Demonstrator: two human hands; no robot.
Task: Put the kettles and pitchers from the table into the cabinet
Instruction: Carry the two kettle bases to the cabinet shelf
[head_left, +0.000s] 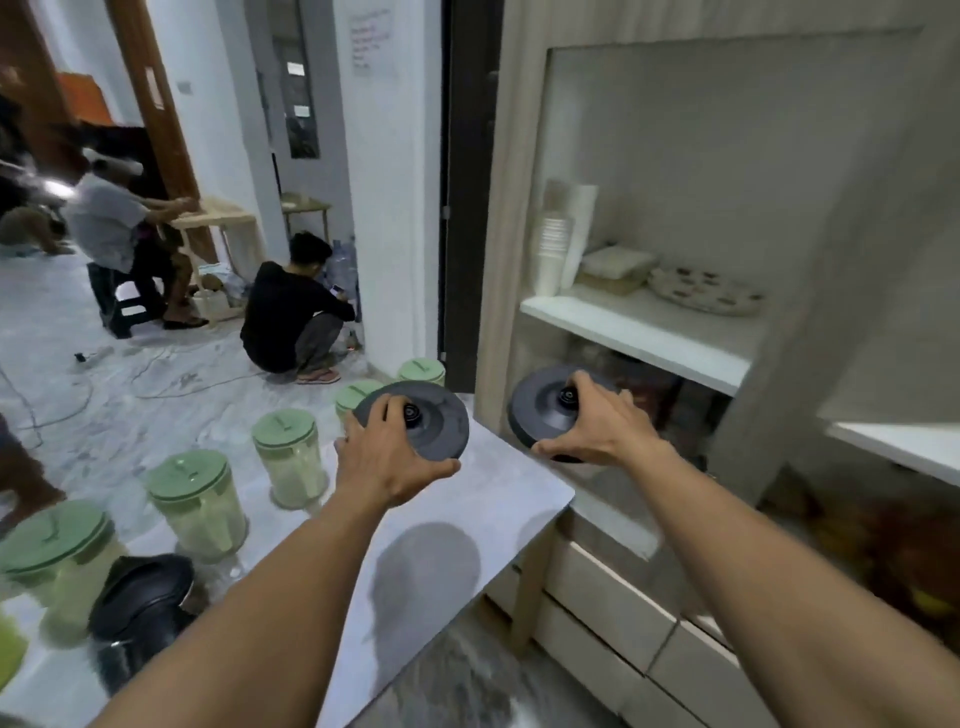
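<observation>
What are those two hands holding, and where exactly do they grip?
Each hand holds a round dark grey kettle base. The left hand grips the left base by its near rim; the right hand spans the right base from its centre knob to its lower rim.

Dark grey kettle bases (441, 415), pale green pitcher lids (189, 475), white shelf (639, 327), white plate with dark spots (706, 296)

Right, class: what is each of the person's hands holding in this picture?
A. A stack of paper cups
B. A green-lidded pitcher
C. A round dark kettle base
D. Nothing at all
C: the left hand grips one round dark kettle base over the table, and the right hand grips another base at the cabinet.
</observation>
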